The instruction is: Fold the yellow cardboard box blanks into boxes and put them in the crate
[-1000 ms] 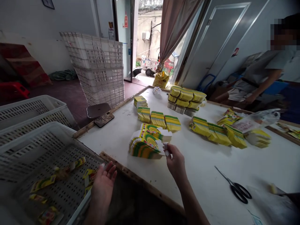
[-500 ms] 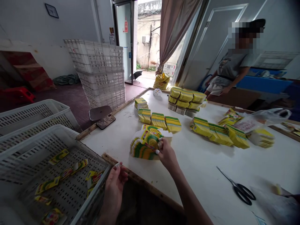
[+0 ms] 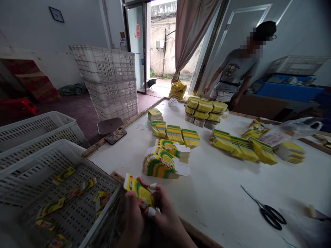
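Observation:
A small yellow-and-green printed carton is held between both my hands over the table's near edge. My left hand grips its left side, thumb on the front. From the right, my right hand has its fingers closed on the carton's other end; white coverings show on some fingertips. Just beyond, a fanned stack of flat cartons lies on the white table. To the left stands a white plastic crate with several cartons scattered on its bottom.
Bundles of cartons stand in rows farther back, with a piled block behind. Black-handled scissors lie at the right. A phone rests at the left edge. Stacked crates stand beyond; a person is behind the table.
My right hand has drawn a carton off the fanned stack and brought it down to my left hand, which now grips it too. The person behind the table has moved left.

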A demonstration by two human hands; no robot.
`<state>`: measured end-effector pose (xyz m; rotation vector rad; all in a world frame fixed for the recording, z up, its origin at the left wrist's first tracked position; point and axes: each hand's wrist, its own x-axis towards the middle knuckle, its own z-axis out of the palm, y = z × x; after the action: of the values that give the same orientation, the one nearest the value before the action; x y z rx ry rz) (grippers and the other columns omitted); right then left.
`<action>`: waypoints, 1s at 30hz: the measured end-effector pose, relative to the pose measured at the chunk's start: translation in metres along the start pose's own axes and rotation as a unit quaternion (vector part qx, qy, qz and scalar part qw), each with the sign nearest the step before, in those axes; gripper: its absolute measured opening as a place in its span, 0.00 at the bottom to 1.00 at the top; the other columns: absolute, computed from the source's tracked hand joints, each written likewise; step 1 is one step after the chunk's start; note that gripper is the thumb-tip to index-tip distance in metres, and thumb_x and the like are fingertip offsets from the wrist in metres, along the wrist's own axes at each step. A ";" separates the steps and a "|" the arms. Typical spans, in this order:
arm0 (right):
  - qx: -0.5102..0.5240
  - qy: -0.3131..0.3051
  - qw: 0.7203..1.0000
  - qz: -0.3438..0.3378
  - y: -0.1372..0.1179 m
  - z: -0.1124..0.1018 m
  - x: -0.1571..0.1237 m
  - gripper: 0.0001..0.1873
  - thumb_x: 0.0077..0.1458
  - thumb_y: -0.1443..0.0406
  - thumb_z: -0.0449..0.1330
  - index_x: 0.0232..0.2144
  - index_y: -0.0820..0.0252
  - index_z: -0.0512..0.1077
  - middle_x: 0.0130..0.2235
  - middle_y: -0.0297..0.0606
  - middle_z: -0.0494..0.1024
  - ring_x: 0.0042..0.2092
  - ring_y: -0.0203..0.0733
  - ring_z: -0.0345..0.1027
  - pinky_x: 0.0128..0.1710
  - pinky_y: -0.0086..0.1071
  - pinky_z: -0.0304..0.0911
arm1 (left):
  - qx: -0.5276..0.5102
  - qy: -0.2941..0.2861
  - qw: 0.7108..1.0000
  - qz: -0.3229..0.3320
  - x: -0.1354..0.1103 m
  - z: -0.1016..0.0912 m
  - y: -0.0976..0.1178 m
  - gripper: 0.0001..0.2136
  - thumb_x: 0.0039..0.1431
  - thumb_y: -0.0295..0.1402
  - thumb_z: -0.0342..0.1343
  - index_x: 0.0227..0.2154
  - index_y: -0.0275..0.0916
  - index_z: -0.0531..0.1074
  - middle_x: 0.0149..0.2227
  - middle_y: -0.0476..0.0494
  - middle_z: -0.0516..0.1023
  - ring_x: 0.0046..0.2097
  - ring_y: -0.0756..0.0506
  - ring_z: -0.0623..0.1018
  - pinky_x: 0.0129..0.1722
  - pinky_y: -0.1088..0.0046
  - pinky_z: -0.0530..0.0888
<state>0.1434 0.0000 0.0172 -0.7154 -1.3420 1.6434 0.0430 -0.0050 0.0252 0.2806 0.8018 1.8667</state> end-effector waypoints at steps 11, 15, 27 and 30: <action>0.280 -0.011 0.957 0.076 -0.013 -0.020 0.005 0.20 0.46 0.60 0.70 0.42 0.55 0.70 0.36 0.33 0.76 0.36 0.36 0.70 0.38 0.29 0.60 | 0.042 0.007 0.997 -0.063 0.004 -0.006 -0.003 0.18 0.35 0.38 0.73 0.33 0.41 0.80 0.32 0.48 0.84 0.33 0.49 0.81 0.34 0.81 0.77; 0.189 0.002 0.981 0.036 -0.013 -0.018 0.003 0.18 0.51 0.55 0.66 0.42 0.56 0.72 0.37 0.36 0.77 0.39 0.39 0.70 0.41 0.32 0.62 | 0.052 0.056 0.997 -0.033 0.002 -0.005 -0.002 0.19 0.32 0.38 0.74 0.31 0.41 0.81 0.31 0.48 0.84 0.31 0.50 0.81 0.32 0.82 0.77; -0.165 0.057 0.983 -0.050 -0.010 -0.039 0.006 0.06 0.56 0.65 0.57 0.32 0.59 0.74 0.31 0.35 0.75 0.34 0.39 0.67 0.35 0.30 0.62 | 0.170 -0.030 0.984 0.030 0.005 -0.025 0.003 0.11 0.48 0.36 0.67 0.35 0.41 0.79 0.33 0.50 0.82 0.36 0.49 0.79 0.37 0.79 0.76; -0.303 0.004 0.950 -0.074 -0.027 -0.053 0.004 0.09 0.56 0.70 0.55 0.31 0.59 0.76 0.30 0.35 0.74 0.33 0.38 0.67 0.34 0.28 0.60 | 0.249 -0.093 0.962 0.056 0.010 -0.029 0.019 0.08 0.50 0.36 0.66 0.33 0.41 0.79 0.30 0.51 0.81 0.33 0.50 0.77 0.37 0.79 0.74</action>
<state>0.1936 0.0286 0.0300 -0.9401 -1.8714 1.1000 0.0095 -0.0124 0.0146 0.8204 1.1357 1.6856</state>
